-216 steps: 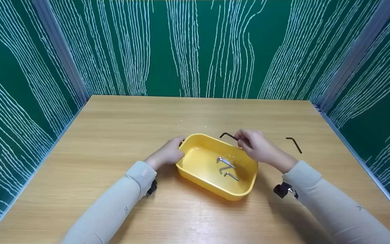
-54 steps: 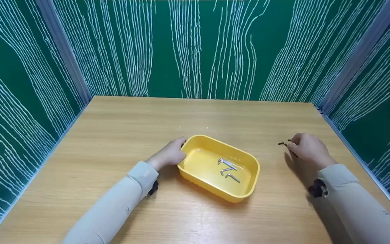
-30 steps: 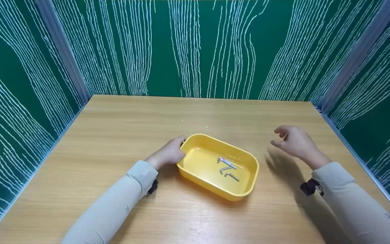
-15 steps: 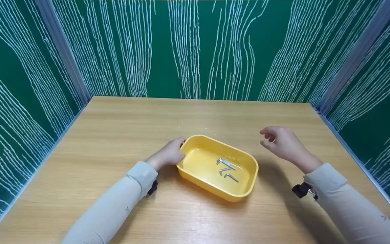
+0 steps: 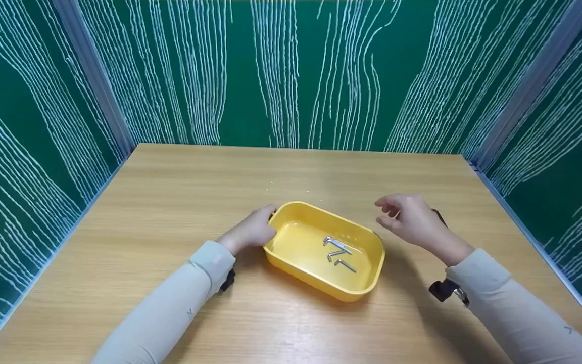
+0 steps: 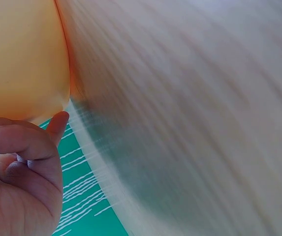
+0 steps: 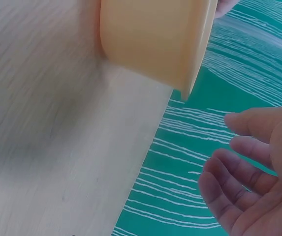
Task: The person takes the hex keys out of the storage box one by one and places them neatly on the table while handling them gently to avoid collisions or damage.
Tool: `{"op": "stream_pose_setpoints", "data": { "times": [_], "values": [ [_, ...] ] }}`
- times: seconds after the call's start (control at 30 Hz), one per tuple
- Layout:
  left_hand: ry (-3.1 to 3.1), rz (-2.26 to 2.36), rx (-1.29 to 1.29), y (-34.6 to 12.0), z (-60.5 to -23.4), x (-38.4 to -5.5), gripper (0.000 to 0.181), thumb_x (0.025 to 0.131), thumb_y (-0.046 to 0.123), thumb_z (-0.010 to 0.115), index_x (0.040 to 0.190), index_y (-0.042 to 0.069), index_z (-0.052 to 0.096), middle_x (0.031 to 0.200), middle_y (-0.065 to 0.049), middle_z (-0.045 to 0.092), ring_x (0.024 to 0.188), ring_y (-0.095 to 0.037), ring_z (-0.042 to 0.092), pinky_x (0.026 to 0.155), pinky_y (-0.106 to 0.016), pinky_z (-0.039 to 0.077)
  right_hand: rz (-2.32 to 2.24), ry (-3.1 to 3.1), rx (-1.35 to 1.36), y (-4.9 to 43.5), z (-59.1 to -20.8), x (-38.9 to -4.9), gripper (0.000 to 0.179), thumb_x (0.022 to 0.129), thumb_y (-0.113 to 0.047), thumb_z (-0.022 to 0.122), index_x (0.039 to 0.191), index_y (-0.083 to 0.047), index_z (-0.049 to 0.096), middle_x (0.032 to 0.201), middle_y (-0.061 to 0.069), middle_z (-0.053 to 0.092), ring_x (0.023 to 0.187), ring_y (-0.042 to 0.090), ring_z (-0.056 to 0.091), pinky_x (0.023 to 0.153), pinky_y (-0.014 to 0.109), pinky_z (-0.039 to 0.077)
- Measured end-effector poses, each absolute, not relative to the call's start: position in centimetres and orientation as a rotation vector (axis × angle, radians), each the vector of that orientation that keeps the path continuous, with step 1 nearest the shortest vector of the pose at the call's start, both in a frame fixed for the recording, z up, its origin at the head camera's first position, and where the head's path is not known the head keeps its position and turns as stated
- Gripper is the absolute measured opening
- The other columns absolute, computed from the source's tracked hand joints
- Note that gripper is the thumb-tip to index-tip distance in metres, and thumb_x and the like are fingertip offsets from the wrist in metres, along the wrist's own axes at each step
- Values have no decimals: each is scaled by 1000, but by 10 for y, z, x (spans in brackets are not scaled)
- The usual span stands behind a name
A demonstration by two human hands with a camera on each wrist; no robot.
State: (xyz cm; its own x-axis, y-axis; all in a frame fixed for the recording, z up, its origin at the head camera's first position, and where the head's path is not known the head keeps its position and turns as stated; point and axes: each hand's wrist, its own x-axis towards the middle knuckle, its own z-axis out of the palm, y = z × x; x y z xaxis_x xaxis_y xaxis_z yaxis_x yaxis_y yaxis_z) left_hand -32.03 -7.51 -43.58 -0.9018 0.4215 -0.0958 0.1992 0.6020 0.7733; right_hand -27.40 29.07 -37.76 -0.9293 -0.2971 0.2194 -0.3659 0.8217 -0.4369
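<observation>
Checking head view, I see the left hand [image 5: 252, 229] gripping a yellow oblong plastic tray [image 5: 298, 250], silver L-shaped metal keys [image 5: 337, 254] inside; left-wrist view shows only its outside; right-wrist view, the empty, loose-fingered right hand [image 7: 281, 194] nearby.

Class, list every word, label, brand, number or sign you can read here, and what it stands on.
No readable text in any view.
Left sleeve mark: too small to tell whether it is lettering.
Right sleeve mark: likewise.
Yellow tray and silver hex keys: none legible.
</observation>
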Motion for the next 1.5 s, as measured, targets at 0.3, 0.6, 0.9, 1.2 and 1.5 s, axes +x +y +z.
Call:
{"op": "stream_pose_setpoints", "data": {
  "times": [0.3,0.6,0.9,1.2,1.5],
  "values": [
    [2587,1177,524,-75,-437,-323,45,92,-6,53,136,1,59,115,-15,68,97,-22,61,93,-39,56,769,-2881,587,277,-381,-268,28,96,-2,78,124,2,76,109,20,76,95,31,71,87,50,65],
    [2594,1174,514,-75,-436,-323,49,92,-7,53,140,1,59,117,-13,68,102,-23,62,100,-43,56,788,-2886,685,264,-386,-267,28,94,4,77,121,3,77,107,19,77,93,28,72,84,46,66],
    [2616,1187,561,-75,-436,-322,57,89,-7,52,145,-2,59,122,-15,69,103,-23,61,102,-44,55,837,-2893,830,253,-396,-268,34,92,9,75,126,6,74,109,23,77,90,27,73,84,47,66],
    [2601,1186,552,-75,-437,-322,55,90,-7,52,144,0,59,119,-13,68,100,-22,61,98,-41,55,792,-3017,847,238,-401,-269,35,93,6,76,128,4,75,115,21,79,95,27,74,90,47,66],
    [2604,1186,542,-74,-437,-321,52,90,-7,53,141,0,59,119,-14,68,103,-23,61,100,-43,56,681,-3021,964,227,-414,-274,30,91,12,70,119,6,77,106,18,80,93,28,75,87,44,66]
  ]
}}
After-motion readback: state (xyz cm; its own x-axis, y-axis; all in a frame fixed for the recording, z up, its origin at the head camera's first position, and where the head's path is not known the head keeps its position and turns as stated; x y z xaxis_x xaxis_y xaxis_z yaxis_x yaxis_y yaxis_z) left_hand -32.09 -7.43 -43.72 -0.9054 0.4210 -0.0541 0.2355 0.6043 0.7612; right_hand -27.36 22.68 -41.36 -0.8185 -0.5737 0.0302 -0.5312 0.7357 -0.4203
